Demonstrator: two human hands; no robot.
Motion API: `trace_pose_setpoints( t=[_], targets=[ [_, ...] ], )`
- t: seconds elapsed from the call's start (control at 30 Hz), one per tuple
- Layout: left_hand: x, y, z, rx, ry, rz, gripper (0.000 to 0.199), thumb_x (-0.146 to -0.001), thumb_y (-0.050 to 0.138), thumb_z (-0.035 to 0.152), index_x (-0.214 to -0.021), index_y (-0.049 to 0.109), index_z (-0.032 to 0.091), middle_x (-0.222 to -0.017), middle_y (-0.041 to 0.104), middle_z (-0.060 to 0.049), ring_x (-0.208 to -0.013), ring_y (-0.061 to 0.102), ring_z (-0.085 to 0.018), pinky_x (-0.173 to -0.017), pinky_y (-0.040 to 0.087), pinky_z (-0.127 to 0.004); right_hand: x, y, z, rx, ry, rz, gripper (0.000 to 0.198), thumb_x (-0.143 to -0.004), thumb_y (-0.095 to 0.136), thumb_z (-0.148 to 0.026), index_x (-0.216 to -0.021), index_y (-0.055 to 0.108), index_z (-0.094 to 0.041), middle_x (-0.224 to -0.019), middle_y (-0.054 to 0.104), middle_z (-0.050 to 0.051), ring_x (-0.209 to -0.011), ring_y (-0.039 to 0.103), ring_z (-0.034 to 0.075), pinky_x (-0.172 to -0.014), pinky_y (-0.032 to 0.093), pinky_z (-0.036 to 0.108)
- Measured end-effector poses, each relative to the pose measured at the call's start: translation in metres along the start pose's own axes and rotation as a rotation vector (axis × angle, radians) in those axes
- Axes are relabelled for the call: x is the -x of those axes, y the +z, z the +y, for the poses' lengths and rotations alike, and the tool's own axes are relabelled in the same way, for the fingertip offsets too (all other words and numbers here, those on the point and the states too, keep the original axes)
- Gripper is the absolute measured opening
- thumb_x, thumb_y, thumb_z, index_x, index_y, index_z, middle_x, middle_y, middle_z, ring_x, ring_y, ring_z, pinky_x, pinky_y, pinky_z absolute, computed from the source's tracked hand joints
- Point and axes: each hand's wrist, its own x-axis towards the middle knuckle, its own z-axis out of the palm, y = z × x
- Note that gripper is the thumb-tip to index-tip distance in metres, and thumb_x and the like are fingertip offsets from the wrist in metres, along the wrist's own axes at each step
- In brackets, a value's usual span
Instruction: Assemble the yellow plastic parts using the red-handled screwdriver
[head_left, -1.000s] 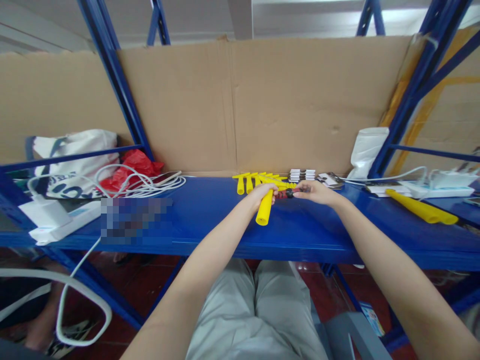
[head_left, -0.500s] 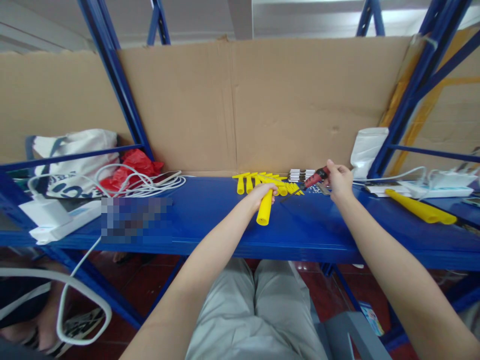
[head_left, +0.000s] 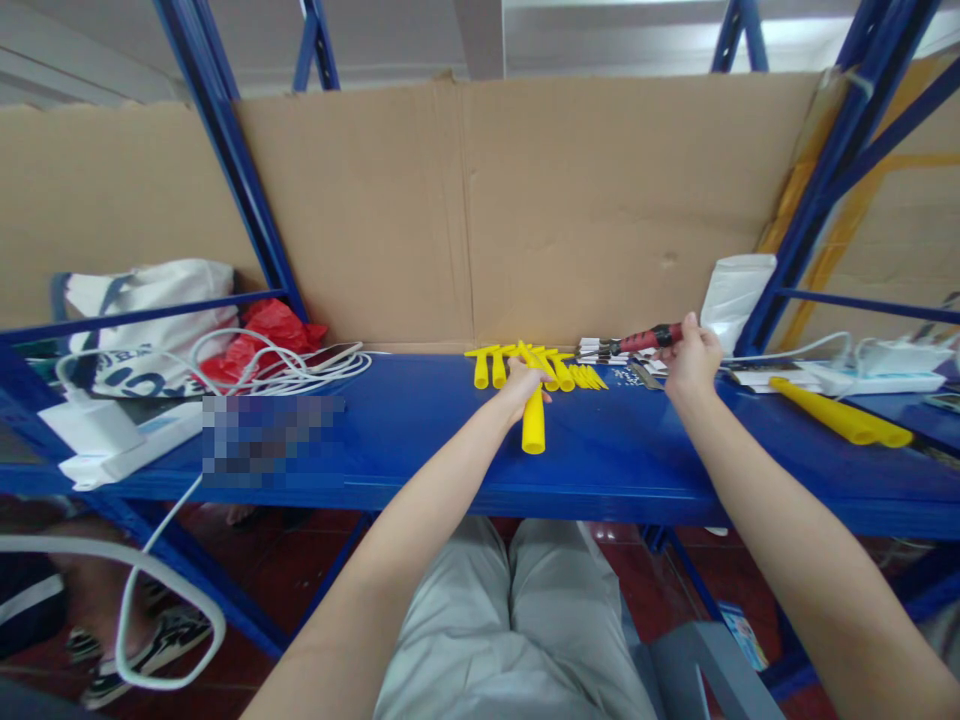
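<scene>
My left hand [head_left: 525, 388] is wrapped round a hollow yellow tapered tube [head_left: 533, 428], its round open end facing me just above the blue shelf top. Between the fingers of my right hand [head_left: 691, 357] is a red-and-black screwdriver [head_left: 646, 340], lying almost level and pointing left. Its front end is over a stack of small white-and-black pieces [head_left: 594, 348]. Behind my left hand stands a row of similar yellow tubes [head_left: 481, 370]. Small yellow wedges [head_left: 589, 377] and tiny white bits [head_left: 624, 377] lie between my hands.
Cardboard [head_left: 600, 200] walls off the back of the blue shelf [head_left: 420, 430]. Coiled white cables [head_left: 300, 365], a power strip [head_left: 142, 440] and a cloth bag [head_left: 172, 310] sit left. At right are two yellow cones [head_left: 832, 412] and a white pouch [head_left: 735, 295].
My right hand has moved slightly right, and the screwdriver has swung from slanting down at the yellow tube to nearly level. The tube in my left hand has shifted slightly and turned more upright in view.
</scene>
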Motion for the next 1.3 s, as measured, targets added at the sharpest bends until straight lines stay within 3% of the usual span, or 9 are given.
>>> trace_pose_setpoints(
  t=[0.1, 0.27, 0.5, 0.73, 1.0, 1.3],
  targets=[
    [0.002, 0.001, -0.001, -0.04, 0.022, -0.134, 0.058, -0.07, 0.062, 0.007, -0.119, 0.034, 0.019, -0.103, 0.058, -0.007, -0.043, 0.05, -0.004, -0.038, 0.041, -0.018, 0.005, 0.005, 0.0, -0.064, 0.024, -0.029, 0.04, -0.08, 0.06, -0.049, -0.062, 0.036, -0.023, -0.042, 0.029, -0.012, -0.031, 0.034, 0.007, -0.033, 0.042, 0.023],
    [0.01, 0.0, 0.005, -0.056, -0.036, -0.263, 0.054, -0.075, 0.055, 0.004, -0.123, 0.034, 0.015, -0.097, 0.066, -0.01, -0.046, 0.055, -0.007, -0.039, 0.042, -0.019, 0.008, 0.006, 0.001, -0.107, 0.018, -0.047, 0.042, -0.076, 0.063, -0.05, -0.059, 0.036, -0.023, -0.039, 0.027, -0.012, -0.03, 0.032, 0.006, -0.032, 0.041, 0.023],
    [0.007, -0.002, 0.006, -0.078, -0.093, -0.289, 0.043, -0.082, 0.048, 0.006, -0.124, 0.04, 0.011, -0.093, 0.069, -0.011, -0.042, 0.054, -0.007, -0.038, 0.039, -0.019, 0.001, 0.004, 0.009, -0.168, 0.031, -0.064, 0.047, -0.072, 0.066, -0.054, -0.059, 0.034, -0.022, -0.041, 0.026, -0.012, -0.031, 0.032, 0.006, -0.033, 0.04, 0.023],
    [-0.004, 0.001, -0.007, 0.026, -0.048, -0.315, 0.039, -0.08, 0.059, 0.013, -0.117, 0.049, 0.009, -0.096, 0.067, -0.016, -0.06, 0.064, -0.014, -0.041, 0.043, -0.02, 0.003, 0.005, 0.011, -0.2, 0.085, -0.08, 0.044, -0.073, 0.067, -0.05, -0.063, 0.035, -0.021, -0.045, 0.026, -0.012, -0.034, 0.033, 0.006, -0.034, 0.039, 0.022],
    [-0.011, 0.003, -0.014, 0.051, -0.031, -0.332, 0.038, -0.08, 0.053, 0.007, -0.118, 0.047, 0.007, -0.101, 0.067, -0.018, -0.069, 0.065, -0.016, -0.043, 0.041, -0.02, 0.006, 0.007, 0.007, -0.203, 0.126, -0.077, 0.044, -0.075, 0.067, -0.048, -0.063, 0.033, -0.022, -0.045, 0.025, -0.012, -0.033, 0.03, 0.006, -0.035, 0.038, 0.022],
    [-0.011, 0.002, -0.015, 0.026, -0.019, -0.343, 0.032, -0.085, 0.052, 0.013, -0.116, 0.048, 0.006, -0.107, 0.065, -0.02, -0.079, 0.064, -0.018, -0.048, 0.042, -0.021, 0.008, 0.006, 0.007, -0.205, 0.134, -0.101, 0.046, -0.074, 0.068, -0.048, -0.063, 0.032, -0.022, -0.044, 0.025, -0.012, -0.033, 0.031, 0.006, -0.033, 0.035, 0.021]
  ],
)
